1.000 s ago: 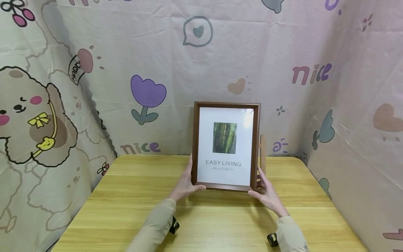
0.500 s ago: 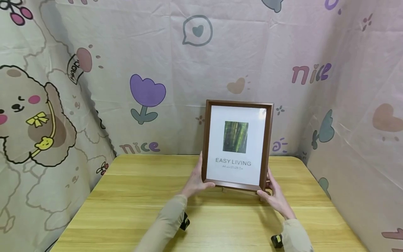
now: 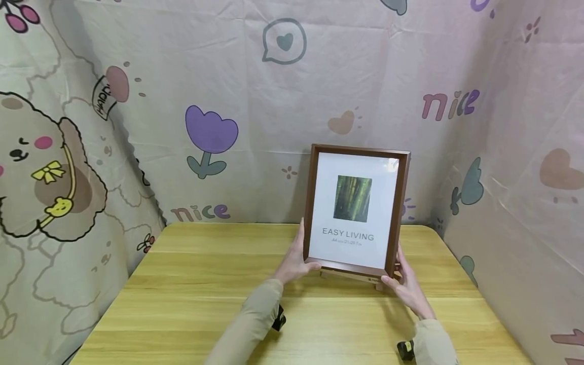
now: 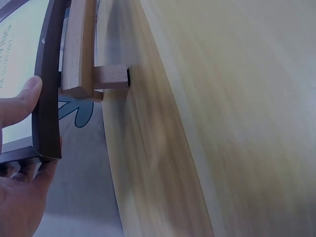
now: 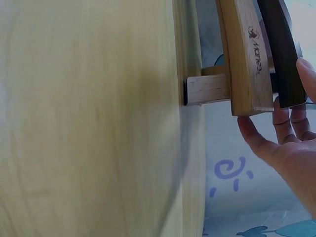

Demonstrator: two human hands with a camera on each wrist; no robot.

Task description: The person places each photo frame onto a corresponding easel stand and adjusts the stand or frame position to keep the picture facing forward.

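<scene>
A brown picture frame with a bamboo print and the words "EASY LIVING" stands nearly upright, leaning slightly to the right. My left hand grips its lower left corner, thumb over the front and fingers along the side. At the lower right corner my right hand holds it the same way. Close under the frame's bottom edge runs the ledge of a small wooden easel, mostly hidden behind it. In the right wrist view, my index fingertip is right at the end of the easel ledge, which bears a printed logo.
The easel's short wooden feet stand on the wood-grain table, towards its back edge. A patterned cloth hangs behind the table and on both sides. Black wrist cameras sit below the sleeves.
Both hands have carried the picture frame to the right, in front of the easel, whose side upright showed earlier and is now covered. The frame has tilted slightly; the ledge shows beneath it.
</scene>
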